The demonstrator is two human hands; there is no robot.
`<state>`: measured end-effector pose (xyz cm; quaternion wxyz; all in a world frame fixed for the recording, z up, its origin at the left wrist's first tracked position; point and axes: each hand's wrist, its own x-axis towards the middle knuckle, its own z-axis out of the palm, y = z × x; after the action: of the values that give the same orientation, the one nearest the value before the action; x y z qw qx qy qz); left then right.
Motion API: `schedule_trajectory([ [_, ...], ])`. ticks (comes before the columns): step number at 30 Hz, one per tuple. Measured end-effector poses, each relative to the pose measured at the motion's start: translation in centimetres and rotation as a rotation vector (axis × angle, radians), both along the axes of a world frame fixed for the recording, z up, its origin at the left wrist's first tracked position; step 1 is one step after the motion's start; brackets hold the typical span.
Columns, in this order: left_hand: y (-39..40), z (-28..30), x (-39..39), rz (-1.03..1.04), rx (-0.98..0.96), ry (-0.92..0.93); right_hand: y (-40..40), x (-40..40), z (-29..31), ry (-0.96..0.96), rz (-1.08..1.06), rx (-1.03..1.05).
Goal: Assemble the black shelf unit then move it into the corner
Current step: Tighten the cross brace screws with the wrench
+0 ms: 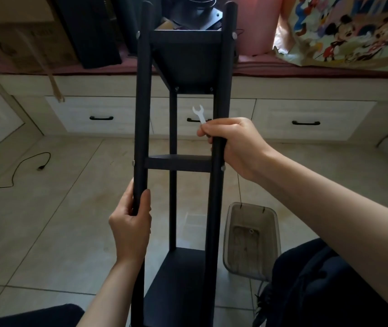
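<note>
Left hand is wrapped around the left front post of the black shelf unit, thumb on the near side. Right hand is closed around the right front post, higher up, with a small silver wrench pinched in the same fingers, its open end sticking up. The unit is held between both hands, three shelves seen, bolt heads visible at the joints. A clear plastic container is seen on the tiled floor below the right forearm. White drawers lie beyond the hands.
</note>
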<state>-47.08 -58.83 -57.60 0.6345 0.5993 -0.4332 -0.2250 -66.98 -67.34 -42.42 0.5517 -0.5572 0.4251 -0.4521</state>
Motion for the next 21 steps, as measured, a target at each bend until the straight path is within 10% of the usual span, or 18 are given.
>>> schedule_trajectory([
  [15,-1.3,2.5,-1.2,0.136,0.101,-0.278,0.8,4.5,0.6,0.05,0.048,-0.058],
  [21,2.6,3.3,-6.7,-0.104,-0.025,-0.218,1.0,6.0,0.7,0.058,0.035,-0.076],
])
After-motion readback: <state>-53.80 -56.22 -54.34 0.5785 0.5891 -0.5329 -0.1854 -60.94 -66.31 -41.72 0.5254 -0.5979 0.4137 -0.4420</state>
